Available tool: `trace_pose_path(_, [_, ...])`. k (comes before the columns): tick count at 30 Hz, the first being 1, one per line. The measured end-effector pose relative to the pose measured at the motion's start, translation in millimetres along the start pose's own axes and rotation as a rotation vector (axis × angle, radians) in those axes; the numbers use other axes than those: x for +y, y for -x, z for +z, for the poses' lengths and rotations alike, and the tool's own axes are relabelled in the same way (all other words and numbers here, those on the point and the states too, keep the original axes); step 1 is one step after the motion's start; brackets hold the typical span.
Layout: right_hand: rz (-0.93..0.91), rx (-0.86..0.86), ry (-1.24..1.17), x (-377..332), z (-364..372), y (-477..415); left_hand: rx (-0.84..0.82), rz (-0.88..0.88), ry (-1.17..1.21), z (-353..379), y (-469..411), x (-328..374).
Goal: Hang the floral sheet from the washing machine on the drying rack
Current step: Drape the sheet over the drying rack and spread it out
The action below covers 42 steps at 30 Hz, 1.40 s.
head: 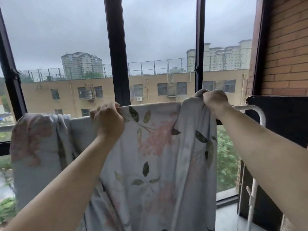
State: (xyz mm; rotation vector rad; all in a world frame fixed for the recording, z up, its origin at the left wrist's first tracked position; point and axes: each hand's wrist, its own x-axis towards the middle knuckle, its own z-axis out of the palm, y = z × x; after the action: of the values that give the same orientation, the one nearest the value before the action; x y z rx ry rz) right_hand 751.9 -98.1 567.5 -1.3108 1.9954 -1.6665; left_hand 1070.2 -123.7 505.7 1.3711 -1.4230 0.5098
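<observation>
Floral sheet (158, 147) hangs over the top bar of the drying rack (250, 107), in front of the window, and drapes down past the bottom of the view. Fabric is pale grey-blue w/ faded pink flower clusters & dark olive-green leaves on thin stems. It looks soft and creased, w/ long vertical folds. Print is sharpest on the middle panel btwn the two hands. The left part is bunched and shows the pattern only faintly, mostly pink blotches. Top edge runs straight along the bar btwn the hands.

Left hand (108, 120) is a fist, fingers curled over the sheet's top edge at the bar, gripping it. Right hand (215, 100) sits a bit higher, pinching a gathered fold of the sheet that peaks above the bar. Both forearms are bare, reaching up.

Rack bar is white and curves down at its right end, just beside a dark panel (283, 117) under the brick wall (286, 47). Bg: black window frame (116, 47), beige building, grey sky.
</observation>
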Motion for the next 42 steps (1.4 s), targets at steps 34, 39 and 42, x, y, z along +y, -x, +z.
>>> trace_pose_path(34, [-0.179,0.043,0.296,87.6,-100.5,-101.4,-0.44,0.348,0.254,105.7,17.4,224.4])
trace_pose_path(39, [-0.337,-0.136,0.393,86.0,-82.8,-80.0,-0.471,0.338,0.312,103.2,18.1,267.2])
trace_pose_path(42, [-0.362,-0.116,0.53,83.8,-79.6,-68.8,-0.618,0.308,0.345,108.8,16.7,277.6])
